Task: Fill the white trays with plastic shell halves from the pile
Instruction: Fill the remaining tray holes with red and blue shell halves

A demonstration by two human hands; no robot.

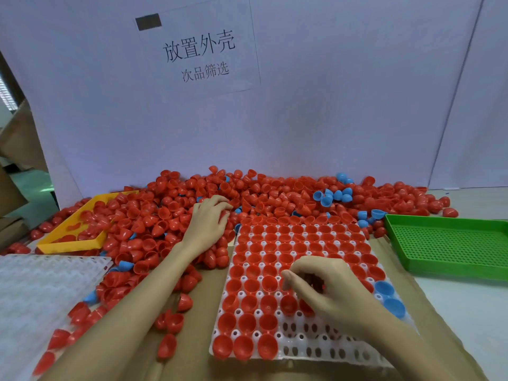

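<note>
A white tray point(324, 350) lies in front of me, most of its cups holding red shell halves and two blue ones point(390, 298) at its right edge; the near right cups are bare. My right hand point(321, 287) hovers over the tray's middle, fingers curled around red shells point(313, 281). My left hand point(210, 221) rests palm down on the big pile of red shell halves point(170, 213) at the back left, fingers bent onto shells. A few blue shells point(332, 195) lie in the pile.
An orange tray point(68, 244) half buried in shells sits at the left. A stack of white trays point(41, 287) lies at the near left. A green perforated tray point(450, 246) stands at the right. A white wall with a paper sign point(198, 50) closes the back.
</note>
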